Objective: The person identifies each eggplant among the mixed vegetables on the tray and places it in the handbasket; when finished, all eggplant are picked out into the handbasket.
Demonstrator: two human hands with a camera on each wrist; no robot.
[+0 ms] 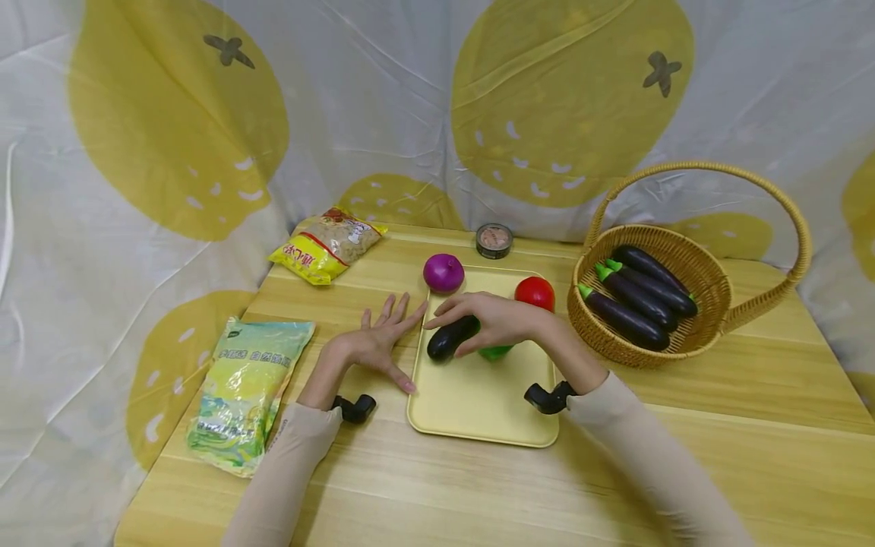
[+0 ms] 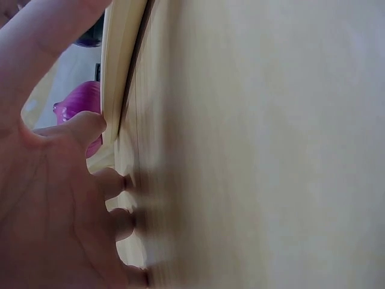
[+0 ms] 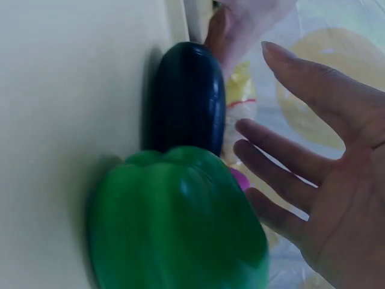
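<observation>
A pale yellow tray (image 1: 481,414) lies on the table. In it are a dark eggplant (image 1: 444,343), a green bell pepper (image 3: 180,223), a purple onion (image 1: 443,272) at the far left corner and a round red vegetable (image 1: 535,292), partly hidden by my right wrist. My left hand (image 1: 379,342) has its fingers spread against the tray's left side, fingertips down at the table. Over the eggplant and pepper hovers my right hand (image 1: 495,317); the right wrist view shows its fingers and thumb apart, with a gap to the eggplant.
To the right stands a wicker basket (image 1: 649,292) with a tall handle, holding three eggplants (image 1: 632,300). A green-yellow packet (image 1: 249,391) and a yellow snack bag (image 1: 328,245) lie on the left. A roll of tape (image 1: 494,240) sits behind the tray, near the hanging cloth (image 1: 383,83).
</observation>
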